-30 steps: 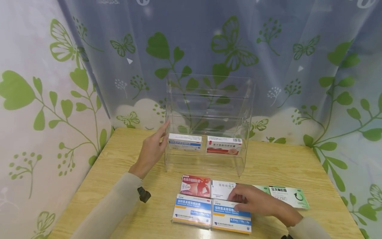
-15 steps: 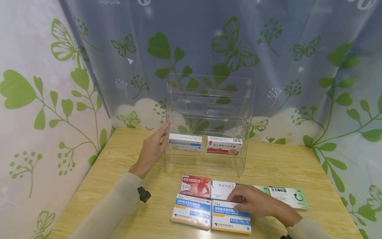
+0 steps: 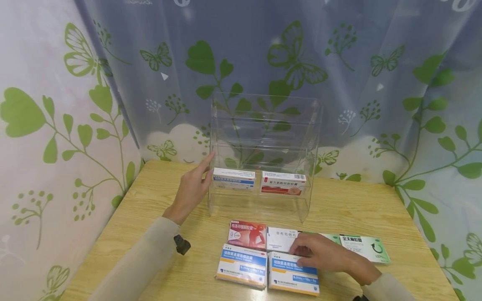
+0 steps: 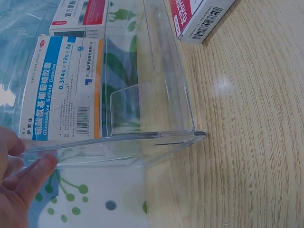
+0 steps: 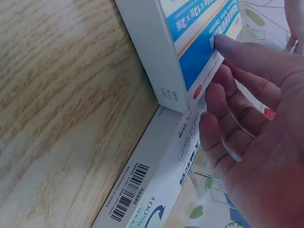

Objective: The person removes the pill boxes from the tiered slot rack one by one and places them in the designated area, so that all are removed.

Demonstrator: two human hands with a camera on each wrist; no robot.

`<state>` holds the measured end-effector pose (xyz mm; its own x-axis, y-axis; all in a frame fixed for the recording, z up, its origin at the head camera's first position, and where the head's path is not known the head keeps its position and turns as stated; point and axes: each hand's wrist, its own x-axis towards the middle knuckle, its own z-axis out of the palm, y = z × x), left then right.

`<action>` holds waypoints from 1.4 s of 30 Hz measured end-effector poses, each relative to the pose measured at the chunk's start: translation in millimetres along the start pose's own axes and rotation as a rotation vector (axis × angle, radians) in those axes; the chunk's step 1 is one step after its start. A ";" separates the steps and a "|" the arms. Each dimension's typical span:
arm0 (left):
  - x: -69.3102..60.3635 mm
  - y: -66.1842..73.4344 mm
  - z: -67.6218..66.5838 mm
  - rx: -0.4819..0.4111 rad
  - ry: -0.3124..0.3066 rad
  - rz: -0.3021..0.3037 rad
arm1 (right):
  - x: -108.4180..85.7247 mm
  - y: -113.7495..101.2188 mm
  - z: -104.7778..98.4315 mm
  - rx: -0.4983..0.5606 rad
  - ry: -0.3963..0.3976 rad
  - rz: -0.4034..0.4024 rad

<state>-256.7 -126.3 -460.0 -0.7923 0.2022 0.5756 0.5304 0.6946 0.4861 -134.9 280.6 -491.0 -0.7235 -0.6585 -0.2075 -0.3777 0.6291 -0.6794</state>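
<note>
Gripping the near right blue-and-white box (image 3: 293, 276) at its far edge, your right hand (image 3: 325, 253) bends over the front row in the head view. That box lies at the table's (image 3: 339, 205) near side, just beside a matching box (image 3: 242, 267), with a red box (image 3: 246, 234) and a white box (image 3: 281, 239) behind. Your left hand (image 3: 191, 188) rests against the left side of the clear rack (image 3: 260, 204), fingers extended, holding nothing loose.

In the left wrist view, your fingertips touch the rack's side panel; inside, a boxed glucosamine pack (image 4: 64, 90) sits beside a red-and-white pack (image 4: 78, 16).

In the right wrist view, your thumb presses the printed face while your other fingers curl at the edge, a narrow grip; whether the box is lifted, you cannot tell. A green-and-white box (image 5: 147, 171) lies near its corner.
</note>
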 end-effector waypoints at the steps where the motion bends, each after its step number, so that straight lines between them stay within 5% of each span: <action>1: 0.0 0.3 -0.1 -0.001 0.002 0.001 | -0.4 0.3 0.1 -0.006 0.003 -0.003; 13: 0.2 0.4 0.4 0.003 0.007 0.003 | 1.9 -0.4 8.2 -0.033 0.054 0.023; 21: -0.2 0.4 0.5 0.006 0.002 -0.004 | 6.9 0.7 12.5 -0.092 0.107 -0.042; 42: 1.2 3.0 -1.9 0.008 -0.015 -0.016 | 35.6 -33.5 12.0 -0.182 0.197 -0.034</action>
<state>-255.5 -125.3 -456.6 -0.8053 0.2009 0.5578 0.5147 0.7037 0.4898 -141.1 231.2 -484.1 -0.8007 -0.5982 -0.0335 -0.4884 0.6840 -0.5419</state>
